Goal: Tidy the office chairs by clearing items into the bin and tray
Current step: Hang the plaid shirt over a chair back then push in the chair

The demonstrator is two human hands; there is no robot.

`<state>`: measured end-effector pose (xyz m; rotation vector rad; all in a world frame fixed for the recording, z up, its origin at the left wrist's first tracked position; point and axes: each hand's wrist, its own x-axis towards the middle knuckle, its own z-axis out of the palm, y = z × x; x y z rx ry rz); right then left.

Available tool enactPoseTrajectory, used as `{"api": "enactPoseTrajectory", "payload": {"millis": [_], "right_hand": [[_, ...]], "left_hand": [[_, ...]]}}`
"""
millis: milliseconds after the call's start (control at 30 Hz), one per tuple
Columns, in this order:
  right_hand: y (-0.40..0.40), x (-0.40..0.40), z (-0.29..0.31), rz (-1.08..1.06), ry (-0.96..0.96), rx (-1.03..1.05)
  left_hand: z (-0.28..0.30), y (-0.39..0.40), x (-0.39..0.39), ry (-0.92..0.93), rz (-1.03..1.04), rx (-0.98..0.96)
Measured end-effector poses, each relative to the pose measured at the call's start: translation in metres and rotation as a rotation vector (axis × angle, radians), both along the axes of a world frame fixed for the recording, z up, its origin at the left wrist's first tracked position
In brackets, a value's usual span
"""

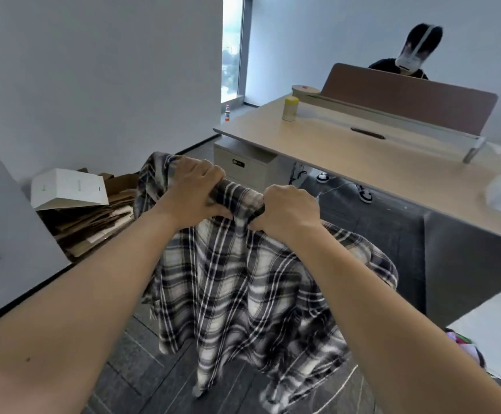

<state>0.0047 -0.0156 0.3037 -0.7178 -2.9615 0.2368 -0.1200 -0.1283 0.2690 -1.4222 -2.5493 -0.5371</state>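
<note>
A black, grey and white plaid shirt (237, 294) hangs in mid-air over the dark floor, its hem trailing low. My left hand (193, 191) grips its bunched top edge on the left. My right hand (286, 210) grips the same edge just to the right, the two fists a short gap apart. Both arms are stretched forward. No chair, bin or tray shows clearly; whatever lies behind the shirt is hidden.
A pale wooden desk (362, 153) with a brown divider stands to the right, a yellow canister (290, 108) on it. A person (413, 55) sits behind the divider. A drawer unit (243, 164) sits under the desk. Flattened cardboard and a white box (69, 189) lie at left.
</note>
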Motion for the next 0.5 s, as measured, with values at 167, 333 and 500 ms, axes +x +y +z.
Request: {"api": "enactPoseTrajectory", "payload": {"millis": [167, 333, 500], "right_hand": [[0.023, 0.015, -0.005, 0.015, 0.055, 0.028], [0.056, 0.017, -0.01, -0.046, 0.081, 0.061], [0.094, 0.026, -0.009, -0.125, 0.07, 0.045]], "left_hand": [[-0.003, 0.028, 0.009, -0.002, 0.002, -0.002], [-0.004, 0.063, 0.011, 0.011, -0.008, 0.008], [-0.012, 0.105, 0.013, 0.049, -0.045, 0.021]]}}
